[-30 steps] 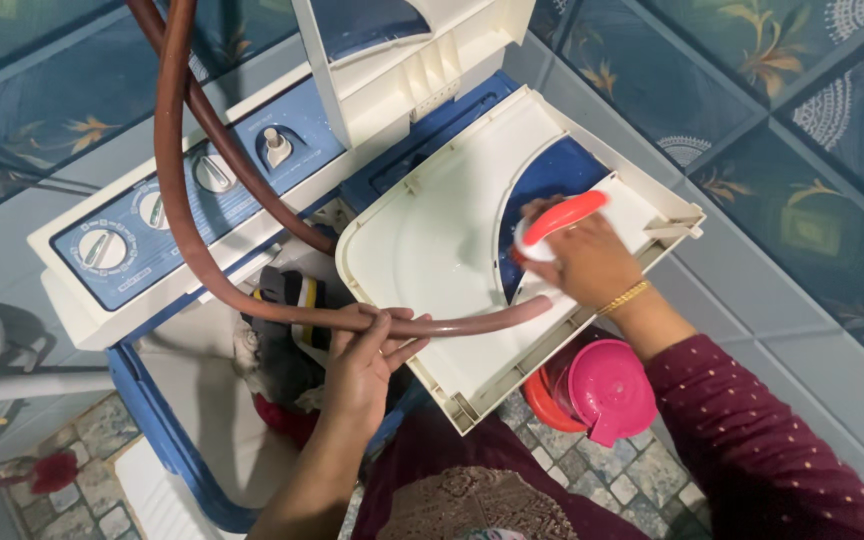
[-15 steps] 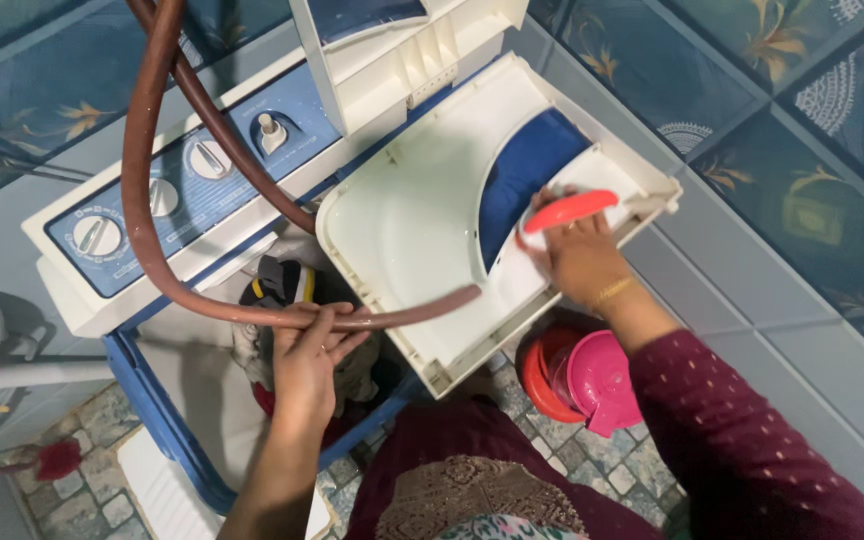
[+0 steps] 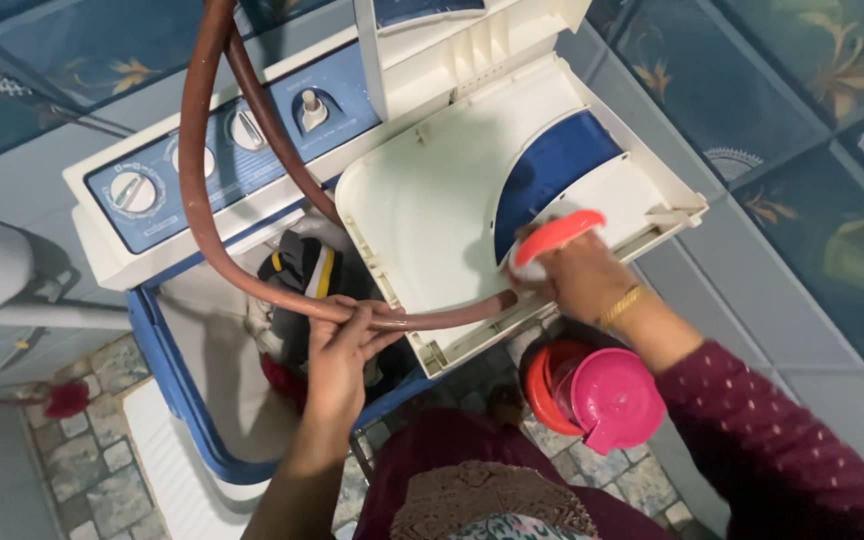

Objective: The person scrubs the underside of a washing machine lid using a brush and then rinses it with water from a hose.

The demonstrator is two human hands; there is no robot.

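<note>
My left hand [image 3: 340, 350] grips a brown rubber hose [image 3: 202, 210] that loops down from above and ends over the near edge of a white and blue washing machine lid [image 3: 432, 215]. My right hand [image 3: 577, 275] holds a scrub brush with a red handle [image 3: 552, 240] against the lid's lower right part, near the hose's end. The lid lies tilted over the open tub [image 3: 217, 370], where dark and yellow clothes [image 3: 302, 270] show.
The washer's blue control panel [image 3: 182, 170] with several white knobs lies behind. A red bucket with a pink jug [image 3: 597, 395] stands on the stone floor to the right. Blue patterned wall tiles [image 3: 802, 120] close in on the right.
My right hand has drawn the brush down the lid toward its near edge. The hose end has shifted right, closer to the brush. The view has moved slightly.
</note>
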